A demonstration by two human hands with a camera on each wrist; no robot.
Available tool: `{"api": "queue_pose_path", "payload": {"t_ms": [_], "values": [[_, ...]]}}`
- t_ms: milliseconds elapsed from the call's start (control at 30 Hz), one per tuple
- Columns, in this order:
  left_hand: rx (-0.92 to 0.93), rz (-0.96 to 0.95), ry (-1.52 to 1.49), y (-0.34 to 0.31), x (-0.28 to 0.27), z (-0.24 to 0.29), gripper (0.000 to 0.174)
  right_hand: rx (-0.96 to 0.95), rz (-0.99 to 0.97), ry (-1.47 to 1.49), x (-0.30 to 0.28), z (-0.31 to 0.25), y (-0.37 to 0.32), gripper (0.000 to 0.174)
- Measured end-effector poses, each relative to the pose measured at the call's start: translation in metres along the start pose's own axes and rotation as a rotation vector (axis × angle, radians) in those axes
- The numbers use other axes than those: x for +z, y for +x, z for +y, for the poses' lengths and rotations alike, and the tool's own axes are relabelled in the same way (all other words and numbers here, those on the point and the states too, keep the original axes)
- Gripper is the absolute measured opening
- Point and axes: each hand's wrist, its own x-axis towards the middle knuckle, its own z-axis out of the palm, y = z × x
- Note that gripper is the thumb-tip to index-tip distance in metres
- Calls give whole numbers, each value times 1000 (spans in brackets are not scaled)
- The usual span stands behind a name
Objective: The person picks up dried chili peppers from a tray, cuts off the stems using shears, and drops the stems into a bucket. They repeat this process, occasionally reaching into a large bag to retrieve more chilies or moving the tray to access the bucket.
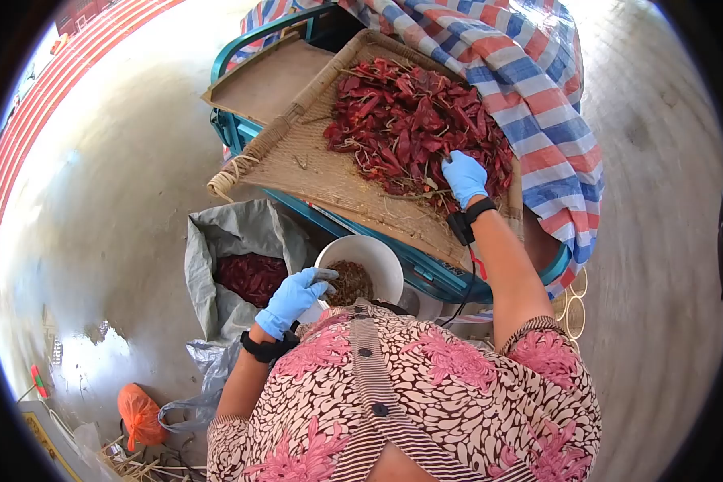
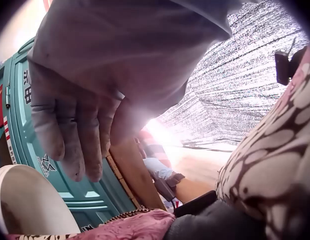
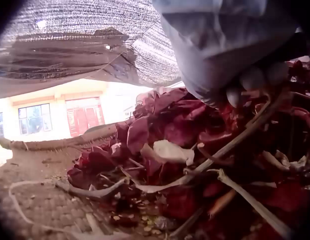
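Note:
Dried red chili peppers [image 1: 414,120] lie in a broad heap on a woven tray [image 1: 317,161]. At the heap's near right side, my blue-gloved right hand [image 1: 466,177] has its fingers curled into the peppers and grips some; the right wrist view shows the gloved fingertips [image 3: 235,95] among pods and pale stems, partly hiding what they hold. My left hand [image 1: 293,299], gloved too, hangs over the rim of a white bucket [image 1: 387,261] with brownish bits [image 1: 349,283] inside. Its fingers [image 2: 87,140] are extended and loosely side by side, holding nothing.
A grey sack [image 1: 205,265] with red chilies [image 1: 253,277] stands left of the bucket. The tray rests on a teal cart [image 1: 426,269]; a striped tarp [image 1: 538,104] drapes over its right side. A flat board [image 1: 273,80] lies beside the tray. An orange bag [image 1: 140,414] sits on the floor.

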Motion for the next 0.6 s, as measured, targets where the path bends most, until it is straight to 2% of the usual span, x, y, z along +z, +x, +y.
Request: {"api": "queue_pose_path", "payload": {"t_ms": [167,200,300,333,433,467,567,600], "values": [[-37,97,-37,-14,-7,8,28,89,86,89,-35,22,-7,36],[-34,101,-25,-15,-8,8,28,-38,247,131,-33,30,-8,37],[92,157,-106,-9,-3,21,31,252,-186,1061,-42,49,-12,32],[155,138,-147,-6,-2,29,37,225,-203,1243,-53,39,-27,28],[314,158,-82,8,5,58,40,297,-555,1524,-89,18,-56,31],[278,130,48,11,3,73,48,294,-623,1602,-93,9,-65,36],[448,152,67,27,17,108,55,232,-894,1794,-85,-6,-85,38],[466,127,83,31,22,121,58,237,-881,1734,-91,-19,-101,38]]}}
